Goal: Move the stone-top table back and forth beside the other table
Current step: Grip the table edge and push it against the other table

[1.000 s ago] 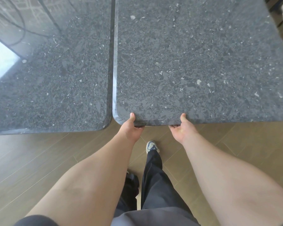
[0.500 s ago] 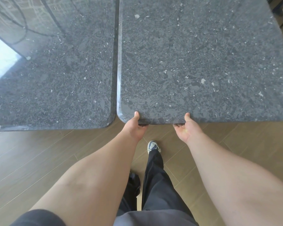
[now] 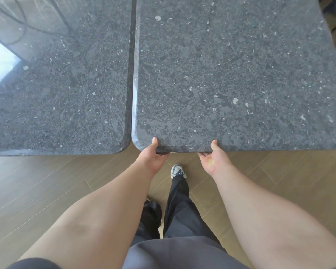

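Leftmost, the other table [image 3: 56, 84] stands with a dark speckled worktop that mirrors a bright window, its near edge lying a little closer to the person than its neighbour's. Just beside it, parted only by a narrow dark seam, sits the stone-top table [image 3: 231, 74], the two rounded near corners almost meeting. The left hand [image 3: 153, 158] grips that table's near edge close to the corner, thumb on top and fingers tucked beneath; further right, the right hand [image 3: 214, 159] holds the same edge likewise, thumb up on the stone and fingers curled under the lip. Below, a shoe [image 3: 177, 170] is planted on the wood floor [image 3: 37, 181] between the forearms, as in a stride. Judging by the slight offset of the near edges, the table seems to be partway through one of its strokes; which direction it is travelling cannot be told from this view, and how many passes remain is unknown, so the back-and-forth looks underway but unfinished
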Available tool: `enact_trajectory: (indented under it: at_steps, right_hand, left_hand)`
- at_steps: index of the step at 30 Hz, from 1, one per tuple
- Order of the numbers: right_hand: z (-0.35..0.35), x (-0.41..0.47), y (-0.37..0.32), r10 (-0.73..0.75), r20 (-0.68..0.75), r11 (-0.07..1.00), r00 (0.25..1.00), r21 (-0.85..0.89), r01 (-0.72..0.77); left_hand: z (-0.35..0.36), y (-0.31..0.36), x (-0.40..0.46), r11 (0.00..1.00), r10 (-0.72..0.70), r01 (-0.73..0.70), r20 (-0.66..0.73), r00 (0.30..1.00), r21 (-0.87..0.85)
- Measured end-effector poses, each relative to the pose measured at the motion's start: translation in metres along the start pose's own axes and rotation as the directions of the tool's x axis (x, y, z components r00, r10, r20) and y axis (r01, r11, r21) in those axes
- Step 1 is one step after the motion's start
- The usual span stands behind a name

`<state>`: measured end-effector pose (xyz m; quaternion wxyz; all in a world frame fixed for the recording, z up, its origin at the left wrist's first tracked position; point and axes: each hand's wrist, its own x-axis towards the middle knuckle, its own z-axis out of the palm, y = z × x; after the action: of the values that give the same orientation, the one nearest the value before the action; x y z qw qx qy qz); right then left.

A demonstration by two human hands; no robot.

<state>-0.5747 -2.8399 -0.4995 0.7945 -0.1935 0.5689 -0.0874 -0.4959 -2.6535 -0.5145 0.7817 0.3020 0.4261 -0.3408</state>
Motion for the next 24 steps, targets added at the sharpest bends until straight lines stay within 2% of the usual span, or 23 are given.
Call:
enact_trajectory:
  at_steps: [7,14,18,21,24]
  right_hand:
    - [-0.002,-0.005,-0.010,0.103,0.006,0.993,0.995,0.056,-0.103]
    - [-0.002,0.001,-0.012,0.107,-0.018,0.993,0.994,0.050,-0.106]
    - [-0.001,0.001,-0.014,0.105,-0.046,0.993,0.993,0.052,-0.103]
    - [0.002,0.000,-0.015,0.106,-0.055,0.993,0.993,0.067,-0.102]
    - [0.001,-0.001,-0.011,0.099,-0.050,0.994,0.994,0.059,-0.096]
  left_hand:
    - [0.002,-0.002,-0.005,0.999,-0.017,0.016,-0.067,0.998,-0.028]
    - [-0.002,-0.003,-0.006,1.000,0.017,-0.017,-0.042,0.999,-0.020]
    - [-0.003,0.004,-0.014,0.999,-0.041,0.040,-0.021,0.999,-0.034]
    - [-0.008,0.010,-0.022,0.997,-0.079,0.078,-0.064,0.995,-0.013]
    - [-0.011,0.003,-0.028,0.982,-0.106,0.091,-0.081,0.991,-0.166]
